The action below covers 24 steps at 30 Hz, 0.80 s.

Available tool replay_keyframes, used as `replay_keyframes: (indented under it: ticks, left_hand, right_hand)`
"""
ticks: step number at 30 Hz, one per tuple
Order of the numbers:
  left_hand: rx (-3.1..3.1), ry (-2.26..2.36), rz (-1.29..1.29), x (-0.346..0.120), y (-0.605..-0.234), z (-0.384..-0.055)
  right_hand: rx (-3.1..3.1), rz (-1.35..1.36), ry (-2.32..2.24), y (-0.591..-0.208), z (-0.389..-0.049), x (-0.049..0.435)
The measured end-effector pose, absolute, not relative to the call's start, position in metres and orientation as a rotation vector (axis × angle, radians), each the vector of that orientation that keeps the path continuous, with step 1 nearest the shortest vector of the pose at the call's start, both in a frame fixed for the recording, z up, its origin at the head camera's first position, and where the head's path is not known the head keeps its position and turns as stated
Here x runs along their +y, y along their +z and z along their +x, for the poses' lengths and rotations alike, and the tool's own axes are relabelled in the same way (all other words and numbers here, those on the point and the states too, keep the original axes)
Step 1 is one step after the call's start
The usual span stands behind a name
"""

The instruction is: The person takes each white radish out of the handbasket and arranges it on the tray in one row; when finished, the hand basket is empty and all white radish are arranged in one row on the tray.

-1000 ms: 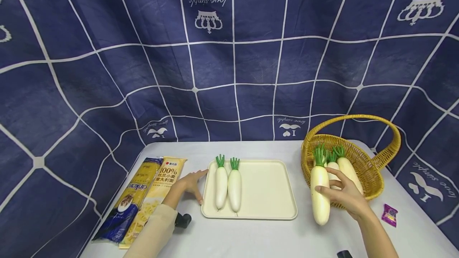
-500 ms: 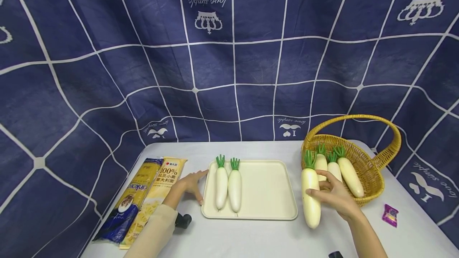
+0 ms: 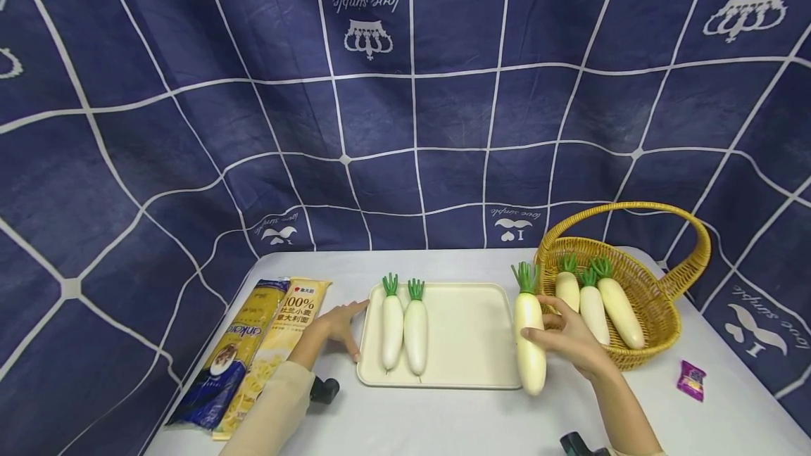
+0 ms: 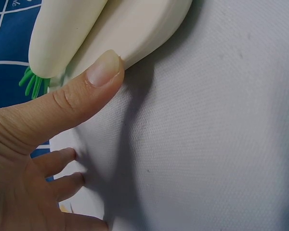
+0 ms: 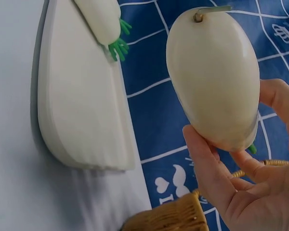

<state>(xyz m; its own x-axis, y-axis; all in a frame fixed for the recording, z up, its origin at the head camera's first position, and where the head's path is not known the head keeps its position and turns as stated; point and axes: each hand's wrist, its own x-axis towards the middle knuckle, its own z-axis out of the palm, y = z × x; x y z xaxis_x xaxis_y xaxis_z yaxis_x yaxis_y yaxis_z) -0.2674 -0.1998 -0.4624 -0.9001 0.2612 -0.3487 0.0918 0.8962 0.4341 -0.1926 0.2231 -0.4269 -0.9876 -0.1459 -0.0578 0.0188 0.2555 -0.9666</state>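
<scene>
My right hand (image 3: 566, 338) grips a white radish (image 3: 529, 343) with green leaf stubs around its middle, raised by the right edge of the cream tray (image 3: 472, 336). In the right wrist view the held radish (image 5: 214, 77) shows its root end, thumb and fingers on its sides. Two more white radishes (image 3: 392, 333) lie side by side at the tray's left end. My left hand (image 3: 336, 329) is spread at the tray's left edge, thumb and a fingertip right at the rim. The left wrist view shows the left thumb (image 4: 86, 86) along the tray's side.
A wicker basket (image 3: 665, 315) with a tall handle stands at the right, holding several radishes (image 3: 621, 312). A small purple packet (image 3: 691, 380) lies right of it. Two pasta packages (image 3: 253, 343) lie on the left. A blue checked curtain (image 3: 405, 118) hangs behind the white table (image 3: 443, 421).
My right hand has carried the radish leftward, away from the front of the basket to the tray's right edge. The left hand has stayed in place at the tray.
</scene>
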Motion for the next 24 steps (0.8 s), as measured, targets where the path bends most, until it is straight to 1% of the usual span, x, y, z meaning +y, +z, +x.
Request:
replay_keyframes:
  ticks: [24]
  left_hand:
    - [2.661,0.588,0.273,-0.202,-0.465,-0.27]
  right_hand:
    - [2.316,-0.078,-1.878,-0.442,-0.223,0.185]
